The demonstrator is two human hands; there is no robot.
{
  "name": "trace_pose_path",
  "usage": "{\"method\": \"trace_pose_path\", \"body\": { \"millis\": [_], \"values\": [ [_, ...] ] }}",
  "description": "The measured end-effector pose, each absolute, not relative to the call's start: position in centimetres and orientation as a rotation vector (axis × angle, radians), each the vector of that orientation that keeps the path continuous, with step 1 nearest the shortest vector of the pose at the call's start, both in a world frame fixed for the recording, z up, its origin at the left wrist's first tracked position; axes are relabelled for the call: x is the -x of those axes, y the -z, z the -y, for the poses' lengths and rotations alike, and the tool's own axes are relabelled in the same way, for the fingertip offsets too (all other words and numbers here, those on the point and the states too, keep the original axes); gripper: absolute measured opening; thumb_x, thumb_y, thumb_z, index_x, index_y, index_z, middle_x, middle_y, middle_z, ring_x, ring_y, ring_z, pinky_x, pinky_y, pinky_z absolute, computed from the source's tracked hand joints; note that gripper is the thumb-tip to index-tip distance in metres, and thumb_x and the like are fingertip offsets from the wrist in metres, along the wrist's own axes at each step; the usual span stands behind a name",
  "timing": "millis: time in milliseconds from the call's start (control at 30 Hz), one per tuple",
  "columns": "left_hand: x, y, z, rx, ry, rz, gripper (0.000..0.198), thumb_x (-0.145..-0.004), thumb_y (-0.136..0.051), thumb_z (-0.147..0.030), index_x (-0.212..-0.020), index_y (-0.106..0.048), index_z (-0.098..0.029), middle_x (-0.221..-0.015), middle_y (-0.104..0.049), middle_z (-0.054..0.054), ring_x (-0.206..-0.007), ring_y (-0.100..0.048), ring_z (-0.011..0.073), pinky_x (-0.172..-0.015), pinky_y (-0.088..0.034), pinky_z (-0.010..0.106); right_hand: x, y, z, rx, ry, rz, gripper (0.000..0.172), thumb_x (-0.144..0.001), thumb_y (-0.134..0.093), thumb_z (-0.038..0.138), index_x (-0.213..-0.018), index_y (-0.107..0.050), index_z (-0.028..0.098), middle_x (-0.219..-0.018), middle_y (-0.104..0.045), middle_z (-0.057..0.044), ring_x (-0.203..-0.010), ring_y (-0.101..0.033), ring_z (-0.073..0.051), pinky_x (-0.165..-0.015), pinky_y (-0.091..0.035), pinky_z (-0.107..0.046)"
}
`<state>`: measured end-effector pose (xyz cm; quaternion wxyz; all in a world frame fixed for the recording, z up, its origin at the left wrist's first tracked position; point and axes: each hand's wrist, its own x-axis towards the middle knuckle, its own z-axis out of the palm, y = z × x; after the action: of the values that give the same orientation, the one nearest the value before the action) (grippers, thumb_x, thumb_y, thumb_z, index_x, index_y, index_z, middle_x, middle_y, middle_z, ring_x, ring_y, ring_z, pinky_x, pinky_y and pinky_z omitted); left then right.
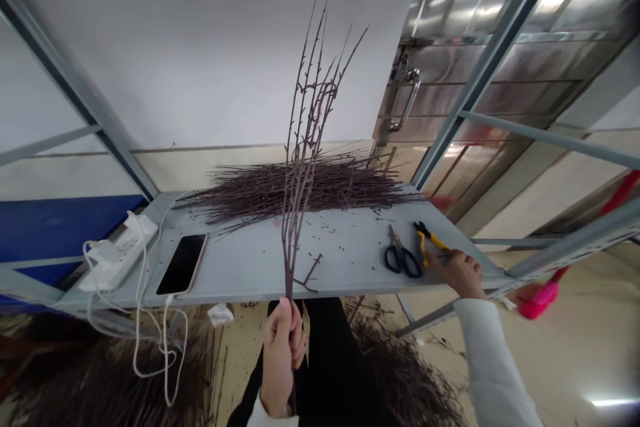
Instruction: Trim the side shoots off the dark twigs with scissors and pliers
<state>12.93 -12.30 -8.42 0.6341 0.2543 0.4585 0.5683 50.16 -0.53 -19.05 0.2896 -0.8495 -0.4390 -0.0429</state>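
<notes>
Grey desk [240, 267]; twig pile [250, 193] along back edge, probably laid lengthwise to fit. Branch [289, 277] at front edge's middle, left hand [283, 337] clenched round its stem, likely for control. Pliers [423, 230] near front right corner, handles toward right hand [461, 273]; can't tell if gripped.

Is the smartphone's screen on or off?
Off, as far as it shows: the smartphone lies face up on the shelf, its screen plain black with nothing lit.
</notes>
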Motion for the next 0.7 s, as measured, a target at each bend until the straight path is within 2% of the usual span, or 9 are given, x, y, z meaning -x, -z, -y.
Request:
{"method": "trace_pose_path", "body": {
  "millis": [133,233,300,400,500,600,700],
  "values": [
    [-13.3,8.6,12.2,-0.569,-1.327,-1.056,0.057,-0.068,-0.061,-0.069,-0.055,-0.037,-0.019,-0.040,-0.022,-0.013,-0.033,-0.012,0.0007,-0.030,-0.014,0.011,-49.7,19.0,0.1,2.276,0.144,1.308,0.056,-0.079,-0.048,0.046,-0.115,-0.051,0.004,-0.113,-0.053,-0.027,-0.112,-0.047,-0.041,-0.087,-0.037,-0.050],
    [-13.4,8.6,12.2,-0.566,-1.328,-1.054,0.057,-0.069,-0.060,-0.069,-0.054,-0.037,-0.019,-0.040,-0.023,-0.013,-0.033,-0.013,0.0008,-0.030,-0.014,0.011,-47.7,18.6,0.6,2.260,0.155,1.409,0.045,-0.080,-0.050,0.045,-0.106,-0.057,0.009,-0.107,-0.056,-0.022,-0.109,-0.048,-0.039,-0.086,-0.037,-0.050],
    [-13.4,8.5,12.2,-0.567,-1.336,-1.059,0.057,-0.069,-0.061,-0.068,-0.054,-0.038,-0.019,-0.040,-0.024,-0.012,-0.032,-0.014,0.0007,-0.029,-0.015,0.012,-45.7,18.2,1.1,2.276,0.166,1.480,0.043,-0.080,-0.049,0.050,-0.098,-0.060,0.012,-0.102,-0.056,-0.021,-0.106,-0.049,-0.040,-0.084,-0.037,-0.050],
    [-13.6,8.2,12.4,-0.570,-1.365,-1.055,0.057,-0.066,-0.063,-0.068,-0.052,-0.038,-0.019,-0.039,-0.024,-0.012,-0.031,-0.015,0.0005,-0.029,-0.015,0.012,-42.8,17.4,1.5,2.403,0.079,1.548,0.051,-0.080,-0.050,0.054,-0.099,-0.060,0.008,-0.104,-0.056,-0.025,-0.106,-0.048,-0.042,-0.083,-0.039,-0.049],
    [-13.8,7.8,12.7,-0.562,-1.374,-1.036,0.058,-0.065,-0.064,-0.068,-0.052,-0.038,-0.019,-0.038,-0.024,-0.012,-0.030,-0.014,0.0004,-0.028,-0.014,0.012,-41.5,17.0,1.1,2.491,-0.089,1.519,0.046,-0.079,-0.053,0.040,-0.102,-0.058,0.000,-0.106,-0.057,-0.031,-0.108,-0.049,-0.044,-0.083,-0.039,-0.048],
    [-13.7,7.4,13.0,-0.546,-1.357,-1.021,0.058,-0.063,-0.065,-0.069,-0.052,-0.037,-0.019,-0.038,-0.022,-0.013,-0.031,-0.012,0.0005,-0.028,-0.014,0.012,-42.2,16.7,0.2,2.453,-0.237,1.516,0.029,-0.073,-0.056,0.025,-0.090,-0.063,0.003,-0.095,-0.063,-0.028,-0.100,-0.056,-0.041,-0.080,-0.042,-0.045],
    [-13.4,7.0,13.1,-0.541,-1.343,-1.008,0.059,-0.064,-0.063,-0.070,-0.052,-0.036,-0.019,-0.037,-0.022,-0.012,-0.031,-0.012,0.0009,-0.028,-0.013,0.012,-43.6,16.1,-0.5,2.381,-0.401,1.462,0.018,-0.067,-0.061,0.024,-0.074,-0.064,0.009,-0.074,-0.065,-0.021,-0.085,-0.062,-0.037,-0.073,-0.044,-0.042]
  ]
}}
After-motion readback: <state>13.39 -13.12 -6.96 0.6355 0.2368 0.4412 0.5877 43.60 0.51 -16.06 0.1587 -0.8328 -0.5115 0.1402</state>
